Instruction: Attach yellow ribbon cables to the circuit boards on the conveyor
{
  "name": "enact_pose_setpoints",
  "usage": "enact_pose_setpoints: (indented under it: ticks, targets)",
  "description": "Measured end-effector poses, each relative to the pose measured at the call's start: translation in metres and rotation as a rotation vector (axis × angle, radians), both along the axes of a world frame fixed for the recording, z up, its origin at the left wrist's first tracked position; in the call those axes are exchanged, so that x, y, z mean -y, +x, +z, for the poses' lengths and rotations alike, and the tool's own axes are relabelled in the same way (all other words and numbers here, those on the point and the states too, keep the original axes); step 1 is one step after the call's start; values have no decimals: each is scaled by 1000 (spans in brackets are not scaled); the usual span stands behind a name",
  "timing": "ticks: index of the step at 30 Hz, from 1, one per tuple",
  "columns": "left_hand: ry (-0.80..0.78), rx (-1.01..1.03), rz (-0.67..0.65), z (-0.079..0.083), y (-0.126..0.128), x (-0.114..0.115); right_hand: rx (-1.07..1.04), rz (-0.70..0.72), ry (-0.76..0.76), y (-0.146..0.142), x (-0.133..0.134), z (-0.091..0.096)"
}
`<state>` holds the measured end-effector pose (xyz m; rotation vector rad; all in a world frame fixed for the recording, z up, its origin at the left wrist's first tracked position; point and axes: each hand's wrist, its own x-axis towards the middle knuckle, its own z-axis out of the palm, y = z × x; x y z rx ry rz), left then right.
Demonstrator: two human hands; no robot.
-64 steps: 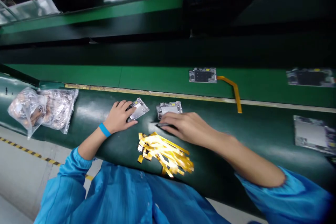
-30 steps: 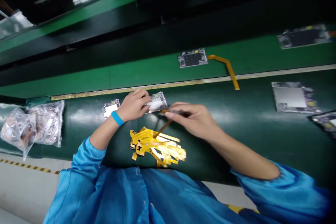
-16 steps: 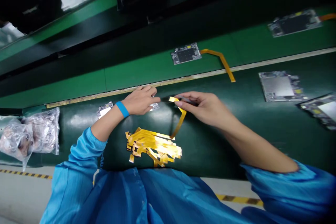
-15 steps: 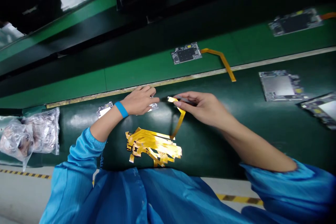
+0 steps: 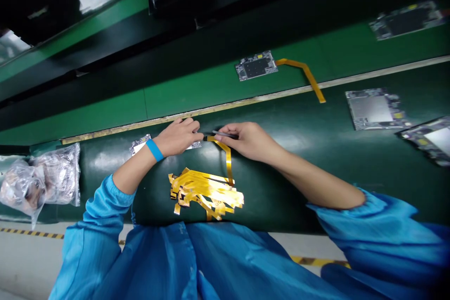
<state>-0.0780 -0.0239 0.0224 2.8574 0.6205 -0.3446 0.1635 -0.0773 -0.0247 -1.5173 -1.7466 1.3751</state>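
Observation:
My left hand (image 5: pixel 178 137), with a blue wristband, is closed over a small silver circuit board (image 5: pixel 194 145) on the dark green belt and pins it down. My right hand (image 5: pixel 246 139) pinches dark tweezers (image 5: pixel 223 134) whose tip grips one yellow flex ribbon (image 5: pixel 227 159) at the board's right edge. The ribbon trails down to a heap of yellow flex ribbons (image 5: pixel 204 193) in front of me. A second small board (image 5: pixel 139 144) lies just behind my left wrist.
Clear plastic bags of parts (image 5: pixel 38 180) lie at the left. A board with a ribbon attached (image 5: pixel 256 65) rests on the bright green strip behind. More boards (image 5: pixel 374 108) lie at the right, and another (image 5: pixel 408 19) at the far right top.
My right hand has drawn a ribbon out of the heap with the tweezers and brought its end to the board under my left hand. The left hand shifted from one board to the other.

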Motion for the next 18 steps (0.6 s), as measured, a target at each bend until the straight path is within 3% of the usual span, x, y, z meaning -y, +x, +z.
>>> enact_pose_setpoints:
  ticks: [10,18]
  targets:
    - [77,76,109,0,-31,38,117,0,-5,-17,-1,-2]
    - [50,46,165,-10,-35,60,152,2,-41,-22,-5,-3]
